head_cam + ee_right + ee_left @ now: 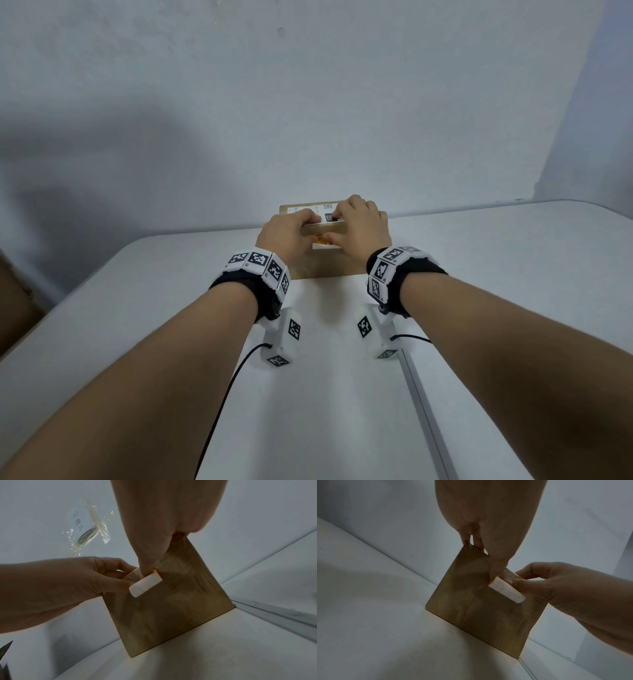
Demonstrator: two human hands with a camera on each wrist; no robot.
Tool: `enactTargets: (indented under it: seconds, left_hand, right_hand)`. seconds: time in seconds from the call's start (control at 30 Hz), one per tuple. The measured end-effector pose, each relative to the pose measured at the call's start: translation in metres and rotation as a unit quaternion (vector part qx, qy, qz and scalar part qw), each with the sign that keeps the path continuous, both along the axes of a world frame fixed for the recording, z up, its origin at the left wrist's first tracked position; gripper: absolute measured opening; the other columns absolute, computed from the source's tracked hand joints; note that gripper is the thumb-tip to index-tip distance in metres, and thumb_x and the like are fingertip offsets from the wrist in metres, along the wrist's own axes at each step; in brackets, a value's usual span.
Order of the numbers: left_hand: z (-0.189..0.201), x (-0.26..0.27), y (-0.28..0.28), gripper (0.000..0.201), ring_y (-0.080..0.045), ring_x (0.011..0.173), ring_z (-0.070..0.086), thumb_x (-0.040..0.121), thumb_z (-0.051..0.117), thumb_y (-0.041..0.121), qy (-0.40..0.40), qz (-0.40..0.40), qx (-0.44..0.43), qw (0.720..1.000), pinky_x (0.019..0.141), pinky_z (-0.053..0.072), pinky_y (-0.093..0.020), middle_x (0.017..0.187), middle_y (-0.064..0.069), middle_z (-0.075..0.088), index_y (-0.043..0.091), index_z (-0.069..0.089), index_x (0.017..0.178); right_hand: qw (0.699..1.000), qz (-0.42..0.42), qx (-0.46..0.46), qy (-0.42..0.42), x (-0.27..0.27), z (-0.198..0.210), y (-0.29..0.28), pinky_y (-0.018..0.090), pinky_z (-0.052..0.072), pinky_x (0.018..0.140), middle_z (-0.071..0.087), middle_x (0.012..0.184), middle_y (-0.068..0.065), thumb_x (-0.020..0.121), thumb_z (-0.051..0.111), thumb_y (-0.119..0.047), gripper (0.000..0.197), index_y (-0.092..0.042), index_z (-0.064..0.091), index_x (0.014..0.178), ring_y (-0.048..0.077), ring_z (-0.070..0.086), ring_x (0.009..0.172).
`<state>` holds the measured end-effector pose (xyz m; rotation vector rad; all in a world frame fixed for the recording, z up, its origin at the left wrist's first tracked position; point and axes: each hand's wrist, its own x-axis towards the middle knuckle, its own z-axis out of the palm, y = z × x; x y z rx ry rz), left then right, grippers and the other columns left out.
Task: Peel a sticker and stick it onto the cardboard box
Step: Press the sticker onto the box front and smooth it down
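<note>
The left hand (pixel 286 233) clamps the near top edge of the box (pixel 322 265), fingers curled over the top and thumb pressed on the front face, probably to steady the box and pin the sticker's near end. The box stands on the table (pixel 137 325), close to the wall (pixel 308 102), so it cannot slide back under pressure. The sticker (pixel 507 591), white with an orange edge, lies on the upper front face between the two thumbs, part stuck, its lower end curling free. The right hand (pixel 359 226) grips the same edge likewise, thumb on the sticker's other end, seemingly smoothing it down. On top, a printed label (pixel 320 209) carries a black patch and small print, too small to read. In the right wrist view, a taped note (pixel 77 519) on the wall bears handwriting I cannot read
</note>
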<state>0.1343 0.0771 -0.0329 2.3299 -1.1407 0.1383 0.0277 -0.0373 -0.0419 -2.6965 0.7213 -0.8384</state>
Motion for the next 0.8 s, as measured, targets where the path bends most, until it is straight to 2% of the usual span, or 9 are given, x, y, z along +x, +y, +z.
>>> enactTargets:
  seconds: [0.1,0.23,0.33,0.57,0.8]
  left_hand:
    - [0.002,0.001,0.0,0.032,-0.022,0.104,0.062,0.083,0.062,0.028,-0.001,-0.001,0.009,1.0,0.091,0.05,-0.034,0.111,0.002,0.069,0.034,0.063,0.115]
    - [0.002,0.002,0.0,0.032,-0.021,0.106,0.062,0.083,0.063,0.03,-0.02,-0.007,0.015,1.0,0.091,0.05,-0.034,0.112,0.004,0.069,0.035,0.063,0.115]
    - [0.005,0.002,0.001,0.027,-0.022,0.103,0.061,0.085,0.06,0.032,-0.062,-0.013,0.045,0.997,0.08,0.046,-0.027,0.109,0.004,0.069,0.032,0.061,0.113]
    - [0.018,-0.002,-0.014,0.028,-0.023,0.093,0.056,0.082,0.063,0.043,-0.13,-0.041,0.087,0.987,0.071,0.04,-0.032,0.099,0.0,0.061,0.019,0.058,0.095]
    - [0.022,0.011,-0.008,0.023,-0.021,0.097,0.055,0.085,0.06,0.039,-0.166,-0.082,0.133,0.974,0.07,0.044,-0.034,0.105,0.003,0.062,0.024,0.058,0.103]
  right_hand:
    - [1.0,0.013,0.006,-0.001,-0.001,0.0,-0.004,0.037,0.033,0.095,0.055,0.119,0.001,0.082,0.065,-0.038,0.035,-0.019,0.062,0.11,0.024,0.046,0.119]
    - [0.999,0.038,0.006,0.01,-0.006,-0.001,-0.012,0.037,0.035,0.095,0.058,0.119,0.0,0.086,0.061,-0.034,0.034,-0.023,0.064,0.118,0.021,0.048,0.12]
    - [0.997,0.066,0.029,0.012,-0.01,-0.001,-0.016,0.038,0.04,0.097,0.06,0.118,0.002,0.087,0.06,-0.026,0.036,-0.021,0.064,0.122,0.021,0.05,0.119]
    - [0.996,0.072,0.05,0.015,-0.011,0.003,-0.013,0.041,0.042,0.098,0.062,0.119,0.005,0.089,0.055,-0.022,0.033,-0.018,0.066,0.121,0.025,0.054,0.116]
    - [0.997,0.065,0.042,0.028,-0.011,0.004,-0.014,0.041,0.043,0.098,0.062,0.122,0.003,0.091,0.052,-0.023,0.035,-0.02,0.065,0.124,0.024,0.054,0.117]
